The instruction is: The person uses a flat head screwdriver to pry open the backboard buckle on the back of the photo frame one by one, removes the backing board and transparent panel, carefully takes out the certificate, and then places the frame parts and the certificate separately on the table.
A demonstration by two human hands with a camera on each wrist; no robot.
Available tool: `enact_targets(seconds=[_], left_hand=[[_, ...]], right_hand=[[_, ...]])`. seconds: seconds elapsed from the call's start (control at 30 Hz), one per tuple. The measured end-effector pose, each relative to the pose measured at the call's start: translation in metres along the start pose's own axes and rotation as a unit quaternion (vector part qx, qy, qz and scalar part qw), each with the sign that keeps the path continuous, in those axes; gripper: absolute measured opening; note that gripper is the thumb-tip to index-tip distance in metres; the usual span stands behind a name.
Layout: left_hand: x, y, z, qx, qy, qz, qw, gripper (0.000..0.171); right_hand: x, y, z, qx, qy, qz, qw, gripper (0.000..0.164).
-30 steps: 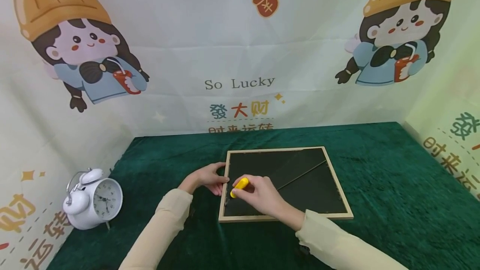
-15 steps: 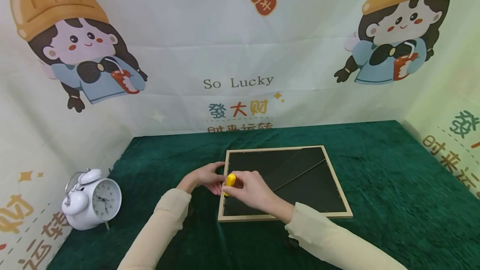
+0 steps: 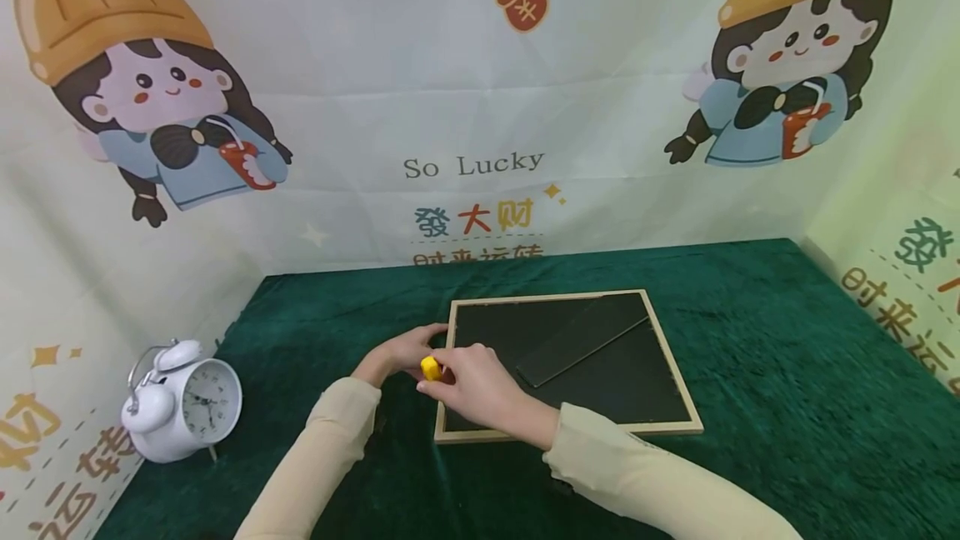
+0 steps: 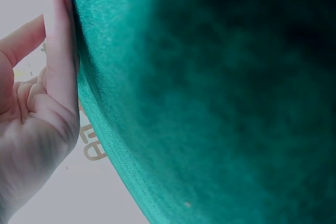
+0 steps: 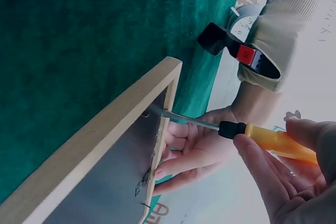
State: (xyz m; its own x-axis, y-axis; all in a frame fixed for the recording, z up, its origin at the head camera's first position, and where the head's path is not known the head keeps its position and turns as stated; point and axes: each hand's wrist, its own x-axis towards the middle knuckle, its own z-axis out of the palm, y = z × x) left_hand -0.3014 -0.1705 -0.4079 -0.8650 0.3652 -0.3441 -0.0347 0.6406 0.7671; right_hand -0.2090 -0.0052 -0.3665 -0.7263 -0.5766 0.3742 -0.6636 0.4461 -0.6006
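My right hand (image 3: 480, 386) gripped the yellow screwdriver (image 5: 283, 142), handle leaning left, shaft over the left side of the frame (image 5: 100, 132), tip just inside! My left hand (image 3: 401, 351), fingers fairly straight, touched that side; the frame lay short of the back edge of the surface (image 3: 750, 340).

Room right of frame (image 3: 671, 361) (clock (image 3: 183, 405) leftward)

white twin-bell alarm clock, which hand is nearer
Left: the left hand is right of the clock, at the wood-framed black panel; the right hand is farther right.
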Motion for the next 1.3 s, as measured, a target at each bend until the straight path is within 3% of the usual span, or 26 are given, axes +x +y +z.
enact_targets(seconds=[0.4, 0.9, 1.3], left_hand=[[0.000, -0.001, -0.003, 0.035, -0.002, 0.036, 0.9987, 0.066], [-0.001, 0.003, 0.002, -0.028, -0.013, -0.032, 0.9990, 0.060], [-0.002, 0.004, 0.003, -0.027, -0.015, -0.033, 0.9990, 0.061]], right_hand=[[0.007, -0.013, 0.003, -0.064, -0.024, 0.012, 0.998, 0.018], [-0.010, 0.012, -0.011, 0.030, 0.008, 0.022, 0.999, 0.015], [-0.017, 0.008, -0.006, -0.040, 0.019, -0.018, 0.999, 0.014]])
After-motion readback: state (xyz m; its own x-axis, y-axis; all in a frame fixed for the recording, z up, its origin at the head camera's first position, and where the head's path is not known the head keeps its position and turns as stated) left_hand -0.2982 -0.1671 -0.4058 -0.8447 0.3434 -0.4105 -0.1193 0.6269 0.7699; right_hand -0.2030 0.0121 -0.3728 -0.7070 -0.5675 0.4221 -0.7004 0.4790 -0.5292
